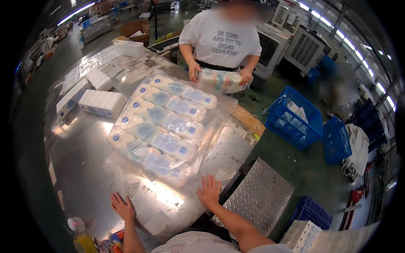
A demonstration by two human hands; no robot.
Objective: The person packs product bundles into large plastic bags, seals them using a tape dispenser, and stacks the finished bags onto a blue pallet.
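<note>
Wearer's pale shirt (198, 243) at the lower edge, nearest the camera. Left hand (122, 206) palm down on the metal counter (95, 168), fingers spread, grip holding nothing. Right hand (209, 192) same: palm down near the counter's right edge, fingers fanned, nothing in the grip, just beside the near corner of the clear plastic bag (162, 126). Bag lies flat mid-counter, beyond both hands, rows of white-and-blue wrapped packs (179, 121) inside. Loose white packs (102, 103) left of the bag, one more (130, 48) at the far end. Co-worker (221, 36) in white T-shirt across the counter, both hands on a wrapped bundle (223, 81). Yellow-liquid bottle (80, 242) lower left. Right side: tread-plate metal surface (261, 194) beside the counter, blue crate (293, 118) on the floor.
</note>
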